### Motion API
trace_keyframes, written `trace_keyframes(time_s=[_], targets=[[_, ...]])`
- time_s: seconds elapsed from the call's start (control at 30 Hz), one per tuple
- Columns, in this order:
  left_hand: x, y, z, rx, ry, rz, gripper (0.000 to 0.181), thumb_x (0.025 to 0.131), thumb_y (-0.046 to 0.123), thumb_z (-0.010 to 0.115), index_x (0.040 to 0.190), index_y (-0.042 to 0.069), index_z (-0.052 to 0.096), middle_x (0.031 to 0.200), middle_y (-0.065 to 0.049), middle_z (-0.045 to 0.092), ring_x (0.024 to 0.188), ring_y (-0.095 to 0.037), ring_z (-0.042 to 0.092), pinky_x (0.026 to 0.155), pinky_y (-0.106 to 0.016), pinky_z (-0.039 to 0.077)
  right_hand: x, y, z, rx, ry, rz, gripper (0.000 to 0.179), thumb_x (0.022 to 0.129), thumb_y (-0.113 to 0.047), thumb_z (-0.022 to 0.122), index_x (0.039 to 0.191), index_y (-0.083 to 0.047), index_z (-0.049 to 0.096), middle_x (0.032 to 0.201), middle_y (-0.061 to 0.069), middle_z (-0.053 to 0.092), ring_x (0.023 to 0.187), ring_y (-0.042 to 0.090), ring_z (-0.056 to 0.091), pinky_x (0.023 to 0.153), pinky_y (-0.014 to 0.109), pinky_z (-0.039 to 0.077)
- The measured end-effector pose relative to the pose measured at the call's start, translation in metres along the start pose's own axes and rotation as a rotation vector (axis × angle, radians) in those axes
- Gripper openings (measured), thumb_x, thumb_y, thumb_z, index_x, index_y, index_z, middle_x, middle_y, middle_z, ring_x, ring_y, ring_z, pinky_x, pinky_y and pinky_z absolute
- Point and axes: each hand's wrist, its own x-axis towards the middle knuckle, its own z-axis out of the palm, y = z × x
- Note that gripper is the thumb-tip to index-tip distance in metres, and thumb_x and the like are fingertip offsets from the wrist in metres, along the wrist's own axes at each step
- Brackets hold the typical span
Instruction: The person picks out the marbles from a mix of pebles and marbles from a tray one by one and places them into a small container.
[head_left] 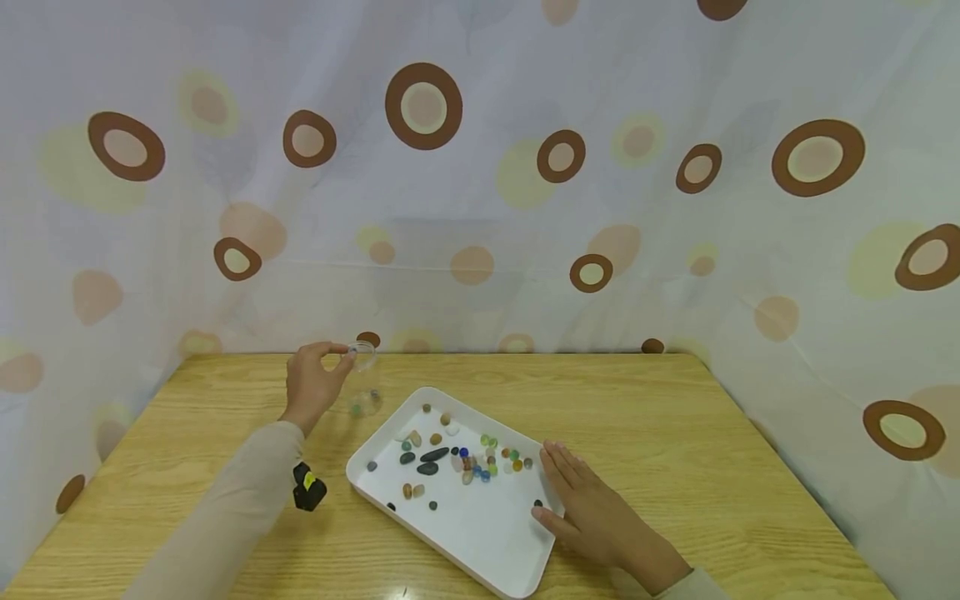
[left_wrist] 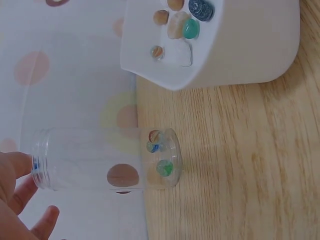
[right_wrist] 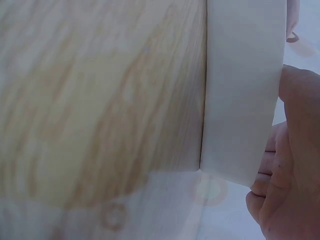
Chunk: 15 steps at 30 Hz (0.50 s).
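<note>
My left hand [head_left: 311, 385] is at the mouth of an upright clear jar [left_wrist: 90, 155], thumb and fingers pinching a small marble with blue in it [left_wrist: 35, 165] right at the rim. At the jar's bottom lie a green-tinted marble [left_wrist: 165, 168] and a couple of others with blue and reddish swirls [left_wrist: 154, 142]. My right hand [head_left: 600, 517] rests on the right end of a white tray [head_left: 487, 546], its fingers extended along the rim and the thumb over the inside. A small dark stone [head_left: 537, 503] lies by that thumb.
Across the tray are several colored marbles, long black stones [head_left: 435, 454], tan pebbles [head_left: 408, 491] and a teal stone [left_wrist: 190, 29]. A black device with a yellow-green mark [head_left: 308, 487] shows beside the left sleeve. Behind the wooden table [head_left: 637, 400] hangs a patterned curtain [head_left: 495, 317].
</note>
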Motion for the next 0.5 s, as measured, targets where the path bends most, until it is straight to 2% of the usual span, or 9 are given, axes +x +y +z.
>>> trace_keyframes(time_s=[0.5], targets=[[-0.0005,-0.0004,-0.0026,0.024,-0.015,-0.005,0.03,0.093,0.023,0.063,0.114,0.001,0.068,0.127,-0.022,0.057,0.125,-0.041,0.045,0.103,-0.061,0.032,-0.0006,-0.0006,-0.0014,0.033,-0.006,0.019,0.076,0.099,-0.05,0.042,0.147,0.007,0.025,0.155,0.022,0.022,0.143,0.037,0.02,0.114,0.053,0.022]])
